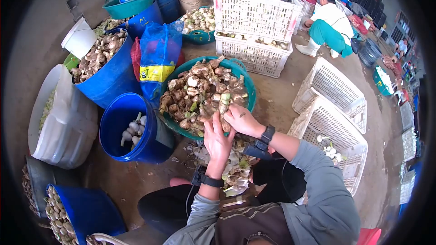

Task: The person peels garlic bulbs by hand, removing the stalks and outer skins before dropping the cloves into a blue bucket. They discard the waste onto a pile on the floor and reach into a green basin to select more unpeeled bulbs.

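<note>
Both hands are together over the near rim of a green basin (251, 84), which is heaped with soil-brown garlic bulbs (193, 81) on short stems. Between them is one garlic bulb (224, 124), its cut stem pointing up and away from me. The fingers of my left hand (217, 139) are closed round its lower left side. From the right, my right hand (245, 120) grips the same bulb, and its fingers partly hide it. Peeled skins and scraps (236, 168) lie on the floor below my hands.
At the left stands a blue bucket (119, 127) holding white peeled bulbs (134, 131). White plastic crates (329, 86) sit to the right, the nearer with a few white bulbs (331, 154). Stacked full crates (254, 16) rise beyond the basin. Another person (329, 25) crouches at the back right.
</note>
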A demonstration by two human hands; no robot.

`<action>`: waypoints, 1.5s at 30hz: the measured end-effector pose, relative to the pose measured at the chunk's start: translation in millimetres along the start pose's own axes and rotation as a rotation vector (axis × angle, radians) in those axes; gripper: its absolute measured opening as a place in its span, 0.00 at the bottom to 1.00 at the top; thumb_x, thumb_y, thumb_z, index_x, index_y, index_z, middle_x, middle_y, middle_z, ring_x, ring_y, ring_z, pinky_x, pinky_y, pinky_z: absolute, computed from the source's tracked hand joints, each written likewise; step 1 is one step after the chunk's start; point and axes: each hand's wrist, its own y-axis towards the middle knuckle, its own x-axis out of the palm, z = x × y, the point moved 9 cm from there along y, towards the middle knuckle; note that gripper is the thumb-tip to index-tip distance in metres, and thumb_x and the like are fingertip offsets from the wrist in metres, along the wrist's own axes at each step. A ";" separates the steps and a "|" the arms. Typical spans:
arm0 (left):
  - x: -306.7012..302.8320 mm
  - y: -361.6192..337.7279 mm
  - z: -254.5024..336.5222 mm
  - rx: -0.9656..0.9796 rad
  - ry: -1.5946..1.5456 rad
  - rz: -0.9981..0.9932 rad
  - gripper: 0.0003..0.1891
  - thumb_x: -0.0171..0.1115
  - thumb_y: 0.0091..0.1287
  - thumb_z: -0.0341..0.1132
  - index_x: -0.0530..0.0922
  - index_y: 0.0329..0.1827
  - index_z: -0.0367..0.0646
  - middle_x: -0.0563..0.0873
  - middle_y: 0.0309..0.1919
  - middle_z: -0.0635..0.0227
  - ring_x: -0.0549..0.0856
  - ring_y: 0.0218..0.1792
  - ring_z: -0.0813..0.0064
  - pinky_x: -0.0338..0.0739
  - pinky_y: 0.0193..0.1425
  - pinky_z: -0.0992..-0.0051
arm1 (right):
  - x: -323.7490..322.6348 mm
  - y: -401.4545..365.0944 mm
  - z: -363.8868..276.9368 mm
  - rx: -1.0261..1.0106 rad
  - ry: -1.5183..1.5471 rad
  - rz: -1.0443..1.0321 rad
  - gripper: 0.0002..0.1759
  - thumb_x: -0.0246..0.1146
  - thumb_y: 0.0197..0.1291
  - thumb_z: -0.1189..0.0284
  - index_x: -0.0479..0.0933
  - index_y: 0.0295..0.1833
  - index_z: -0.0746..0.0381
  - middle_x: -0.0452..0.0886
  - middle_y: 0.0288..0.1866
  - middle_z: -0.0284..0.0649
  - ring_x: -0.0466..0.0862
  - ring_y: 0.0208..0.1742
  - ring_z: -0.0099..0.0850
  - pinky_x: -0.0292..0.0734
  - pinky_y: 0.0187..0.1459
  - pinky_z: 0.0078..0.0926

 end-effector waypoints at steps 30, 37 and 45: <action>79.4 -50.4 -62.5 -0.864 -1.299 -0.663 0.36 0.37 0.66 0.67 0.66 0.56 0.40 0.78 0.29 0.64 0.80 0.22 0.75 0.72 0.22 0.81 | 35.8 -50.2 55.5 0.370 1.264 -0.129 0.16 0.55 0.66 0.67 0.72 0.52 0.68 0.80 0.40 0.35 0.79 0.38 0.24 0.75 0.43 0.28; 68.3 -47.1 -61.5 -0.700 -1.215 -0.364 0.23 0.49 0.70 0.51 0.62 0.54 0.41 0.75 0.33 0.68 0.67 0.17 0.86 0.60 0.17 0.85 | 28.1 -42.4 37.0 0.243 1.389 -0.089 0.15 0.51 0.68 0.68 0.70 0.57 0.62 0.80 0.48 0.41 0.80 0.48 0.28 0.74 0.49 0.27; 82.0 -55.4 -73.5 -0.802 -1.463 -0.293 0.20 0.41 0.73 0.43 0.68 0.58 0.38 0.78 0.51 0.60 0.76 0.55 0.65 0.70 0.60 0.66 | 34.0 -44.6 55.2 0.438 1.697 -0.121 0.11 0.45 0.70 0.67 0.69 0.45 0.61 0.76 0.31 0.36 0.78 0.33 0.27 0.75 0.38 0.29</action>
